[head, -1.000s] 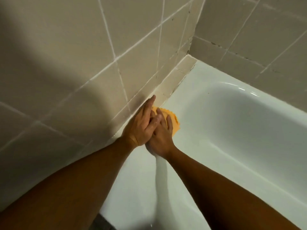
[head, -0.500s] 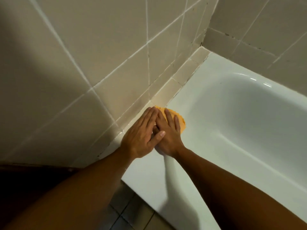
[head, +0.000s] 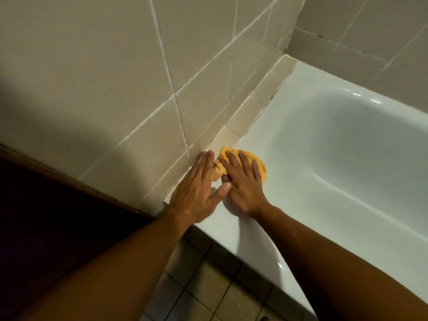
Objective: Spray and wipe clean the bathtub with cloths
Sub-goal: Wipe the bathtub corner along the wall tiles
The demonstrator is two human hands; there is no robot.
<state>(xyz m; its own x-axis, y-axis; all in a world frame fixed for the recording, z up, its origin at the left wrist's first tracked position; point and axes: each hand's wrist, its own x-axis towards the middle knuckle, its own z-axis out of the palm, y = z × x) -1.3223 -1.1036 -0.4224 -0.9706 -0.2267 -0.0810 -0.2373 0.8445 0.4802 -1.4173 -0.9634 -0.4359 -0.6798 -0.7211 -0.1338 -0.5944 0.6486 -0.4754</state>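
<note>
Orange cloth [head: 260, 164] pinned on the bathtub [head: 273, 144] rim, up by the tiled wall [head: 139, 100]

My right hand [head: 245, 188] presses flat on it, fingers straight and spread. Left hand [head: 196, 193] lies flat just beside, fingers straight too, gripping nothing.

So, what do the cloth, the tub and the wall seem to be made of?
Cloth: soft fabric, probably; orange, matt, bunched into folds.
Tub: hard, white and glossy, with bright highlights; enamel or acrylic, I cannot tell which.
Wall: beige tiles, likely ceramic, slight sheen, pale grout lines between them.
</note>
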